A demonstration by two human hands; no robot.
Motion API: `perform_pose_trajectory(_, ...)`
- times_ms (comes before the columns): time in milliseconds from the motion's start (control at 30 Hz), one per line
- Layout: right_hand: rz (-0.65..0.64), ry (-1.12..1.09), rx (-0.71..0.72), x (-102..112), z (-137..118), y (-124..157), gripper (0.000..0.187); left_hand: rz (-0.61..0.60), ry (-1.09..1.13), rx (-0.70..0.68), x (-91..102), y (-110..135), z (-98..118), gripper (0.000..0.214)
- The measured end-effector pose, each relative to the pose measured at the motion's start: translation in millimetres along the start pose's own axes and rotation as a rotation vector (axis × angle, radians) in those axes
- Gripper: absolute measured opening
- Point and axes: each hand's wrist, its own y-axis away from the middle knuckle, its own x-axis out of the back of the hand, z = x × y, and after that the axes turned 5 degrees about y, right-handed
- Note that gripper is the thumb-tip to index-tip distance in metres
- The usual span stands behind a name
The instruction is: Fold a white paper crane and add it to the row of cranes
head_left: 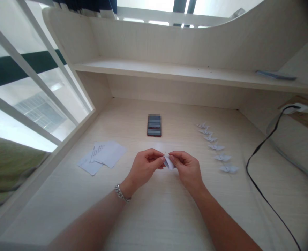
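Your left hand (144,165) and right hand (189,170) pinch the small folded paper (170,164) between them at the dial's centre, probably to control its creases; paper sheets (114,153) lie at nine o'clock, seemingly within reach, and folded paper birds (216,147) line two to three o'clock, apparently out of your way

I can read no word, number or brand anywhere. The loose papers (103,157) on my left bear lines of dark writing too small to make out, and the dark rectangular object (154,125) ahead of me is pixelated.
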Motion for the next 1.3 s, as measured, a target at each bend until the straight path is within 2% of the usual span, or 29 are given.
perform_pose_trajectory(267,-0.011,-0.007,0.005,-2,2,1,0.016,0.056,-0.032,-0.031,1.0,-2,-5,0.01)
perform_pose_trajectory(400,-0.078,-0.044,-0.032,-1,-2,2,0.025,0.016,-0.11,-0.078,2.8,-1,-5,0.012)
perform_pose_trajectory(500,-0.104,-0.1,-0.046,1,-4,2,0.027,-0.013,-0.185,-0.059,3.9,0,-5,0.011)
perform_pose_trajectory(667,-0.131,-0.177,-0.053,3,-5,-1,0.034,-0.056,-0.162,-0.033,3.6,0,-5,0.011)
perform_pose_trajectory(833,-0.137,-0.155,-0.1,6,-5,-4,0.027,0.009,-0.041,-0.09,2.4,-2,-4,0.023)
perform_pose_trajectory(1033,-0.138,-0.172,-0.138,8,-2,-7,0.024,-0.102,-0.129,-0.061,-0.7,1,0,0.039)
perform_pose_trajectory(1167,-0.15,-0.194,-0.136,7,-1,-8,0.025,-0.121,-0.135,-0.072,-2.4,2,-1,0.03)
perform_pose_trajectory(1300,-0.19,-0.215,-0.151,6,-5,-6,0.025,-0.05,-0.174,-0.094,-0.7,1,-4,0.02)
